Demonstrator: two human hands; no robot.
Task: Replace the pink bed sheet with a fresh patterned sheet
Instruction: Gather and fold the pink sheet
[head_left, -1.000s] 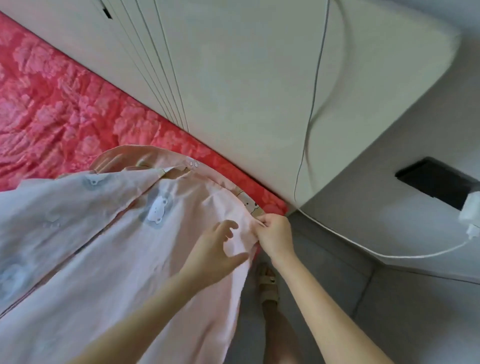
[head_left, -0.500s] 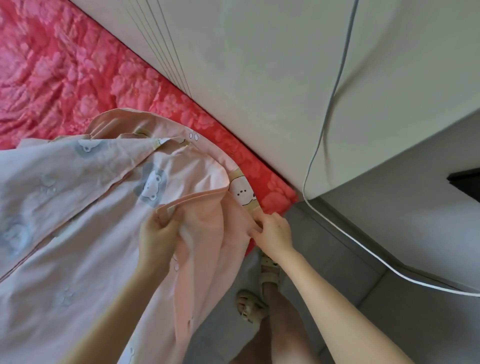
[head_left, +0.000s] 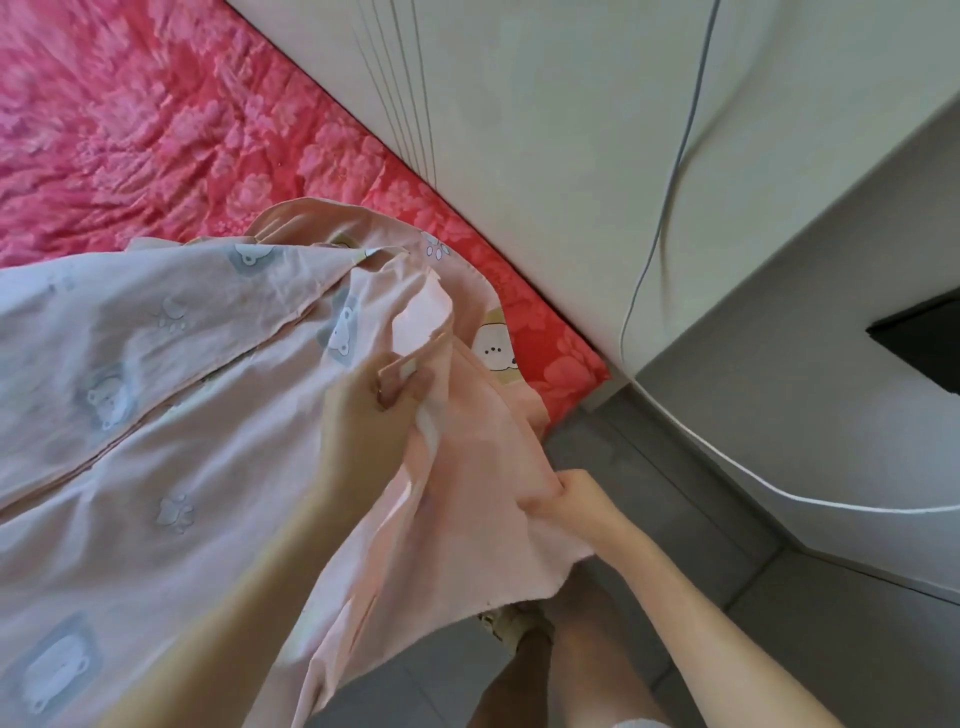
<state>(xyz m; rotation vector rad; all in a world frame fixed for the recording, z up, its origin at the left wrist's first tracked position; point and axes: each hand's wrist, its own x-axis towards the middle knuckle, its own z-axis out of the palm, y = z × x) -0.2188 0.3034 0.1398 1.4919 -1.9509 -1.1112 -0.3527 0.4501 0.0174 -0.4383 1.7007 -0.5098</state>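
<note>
A pale pink sheet (head_left: 156, 415) printed with bears and paw prints lies bunched over the near corner of the bed. Beneath it shows the red-pink floral quilted cover (head_left: 156, 130) of the mattress. My left hand (head_left: 374, 410) grips a folded hem of the patterned sheet, fingers curled round it. My right hand (head_left: 566, 499) pinches the sheet's lower edge, out past the bed's corner and above the floor. The cloth hangs between my two hands.
A white wardrobe (head_left: 545, 130) stands right against the bed's far side. A white cable (head_left: 670, 208) runs down it and along the grey wall. Grey floor tiles (head_left: 649, 493) lie below, with my sandalled foot (head_left: 514, 623) by the bed corner.
My left hand has moved up and taken hold of the hem. My right hand has slid down from the corner to the lower edge, pulling the cloth outward off the bed.
</note>
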